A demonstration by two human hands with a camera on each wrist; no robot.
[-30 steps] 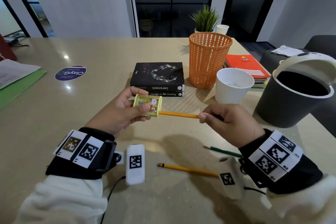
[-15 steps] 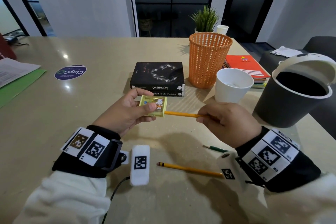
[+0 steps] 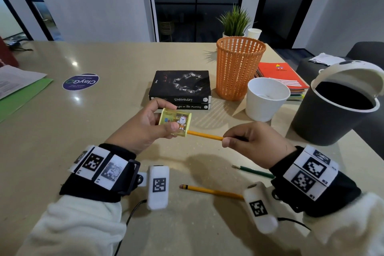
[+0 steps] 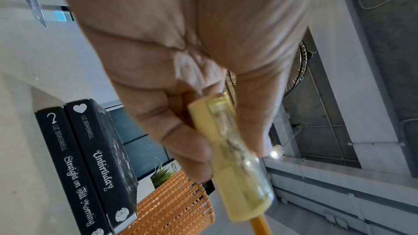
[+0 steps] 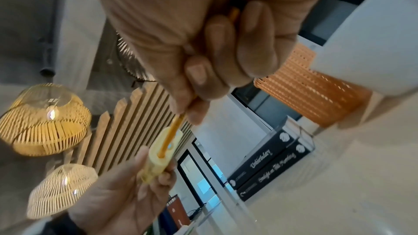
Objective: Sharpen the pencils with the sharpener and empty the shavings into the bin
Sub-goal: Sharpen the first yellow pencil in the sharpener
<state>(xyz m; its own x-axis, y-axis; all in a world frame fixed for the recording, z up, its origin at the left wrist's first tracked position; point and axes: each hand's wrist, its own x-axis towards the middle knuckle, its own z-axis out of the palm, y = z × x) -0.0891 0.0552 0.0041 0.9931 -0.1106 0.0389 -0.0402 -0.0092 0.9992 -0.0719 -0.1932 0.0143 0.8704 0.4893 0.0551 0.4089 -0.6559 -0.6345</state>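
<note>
My left hand holds a small yellow see-through sharpener with a cartoon sticker between thumb and fingers, above the table. A yellow pencil is pushed into the sharpener's right end, and my right hand grips its other end with curled fingers. In the left wrist view the sharpener shows shavings inside. The right wrist view shows the pencil entering the sharpener. A second yellow pencil and a green pencil lie on the table near me. A dark grey bin with its white lid tipped back stands at the right.
Two stacked black books lie just beyond my hands. An orange mesh basket, a white cup and an orange notebook stack stand behind to the right. Papers on a green folder lie at the far left edge.
Both hands have drifted slightly to the right and away from me with the sharpener and pencil. The pencil stays in the sharpener, with less of its length showing between the hands.
</note>
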